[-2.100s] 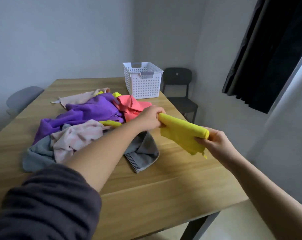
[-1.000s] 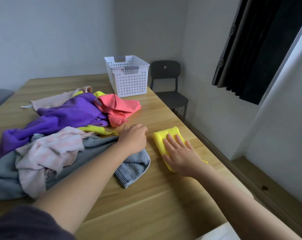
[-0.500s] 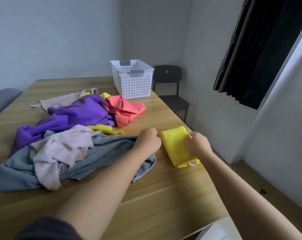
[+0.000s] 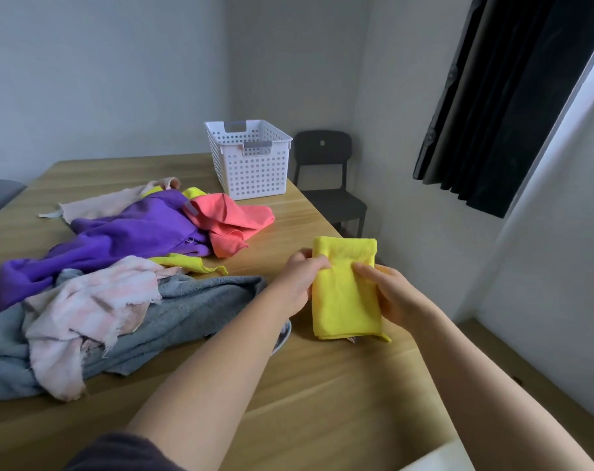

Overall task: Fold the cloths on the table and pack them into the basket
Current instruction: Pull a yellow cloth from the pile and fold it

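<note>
Pile of unfolded cloths takes the left half of the counter: grey towel at the bottom, pink striped cloth over it, purple cloth behind, beige cloth at the far side, coral cloth toward the middle, and a second yellow cloth poking out between purple and grey. White basket stands at the far edge, just behind the coral one; whether anything is inside cannot be told.

Left hand pinches the left edge of the folded yellow cloth, with its forearm crossing over the grey towel's corner. The folded cloth is a neat narrow rectangle and appears lifted just off the counter, near its right edge. Right hand grips the opposite long edge, thumb on top. So the hands sit apart, each clamped on one side of the cloth.

Handling guess: light, soft and limp, with layers that can slide or fall open. Best held across both long edges or cupped from under, not by one corner. The loose corner at the near end may droop.

The path to the basket looks mostly free along the right side; the coral cloth lies near that line. Black chair and dark curtain are off the counter, out of the way.
</note>
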`<state>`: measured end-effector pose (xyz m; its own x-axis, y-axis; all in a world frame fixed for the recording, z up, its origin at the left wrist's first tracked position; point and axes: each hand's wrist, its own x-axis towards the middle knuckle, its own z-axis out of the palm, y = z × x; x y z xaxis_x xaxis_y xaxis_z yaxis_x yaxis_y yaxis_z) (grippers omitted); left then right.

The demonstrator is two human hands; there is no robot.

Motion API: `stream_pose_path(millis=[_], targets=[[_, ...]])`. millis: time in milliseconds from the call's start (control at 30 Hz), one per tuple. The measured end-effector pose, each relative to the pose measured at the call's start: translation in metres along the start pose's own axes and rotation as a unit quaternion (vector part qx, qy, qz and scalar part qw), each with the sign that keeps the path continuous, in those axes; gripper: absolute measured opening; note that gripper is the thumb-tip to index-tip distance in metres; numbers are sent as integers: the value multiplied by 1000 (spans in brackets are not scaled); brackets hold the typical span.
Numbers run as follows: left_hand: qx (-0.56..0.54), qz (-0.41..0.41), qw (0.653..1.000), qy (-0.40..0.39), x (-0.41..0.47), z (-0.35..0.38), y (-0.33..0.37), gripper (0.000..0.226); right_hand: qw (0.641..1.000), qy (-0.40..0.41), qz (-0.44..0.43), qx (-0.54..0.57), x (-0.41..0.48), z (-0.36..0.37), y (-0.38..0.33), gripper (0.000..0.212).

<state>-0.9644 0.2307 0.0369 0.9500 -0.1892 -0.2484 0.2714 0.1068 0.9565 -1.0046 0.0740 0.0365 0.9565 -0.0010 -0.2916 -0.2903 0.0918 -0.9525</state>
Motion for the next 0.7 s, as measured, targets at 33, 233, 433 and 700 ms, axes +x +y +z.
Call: stream_pose_path(millis=[33, 233, 433, 700], targets=[[-6, -5, 1000, 7, 0, -2, 0, 30, 1000, -15, -2, 11, 0, 1, 0, 24], [71, -32, 996, 31, 1, -12, -2, 18, 991, 78, -63, -84, 11, 7, -4, 27], [415, 81, 895, 145, -2, -9, -15, 51, 869, 165, -141, -444, 34, 10, 2, 68], [707, 147, 692, 26, 2, -17, -38, 56, 695, 92, -129, -701, 46, 1, 13, 51]])
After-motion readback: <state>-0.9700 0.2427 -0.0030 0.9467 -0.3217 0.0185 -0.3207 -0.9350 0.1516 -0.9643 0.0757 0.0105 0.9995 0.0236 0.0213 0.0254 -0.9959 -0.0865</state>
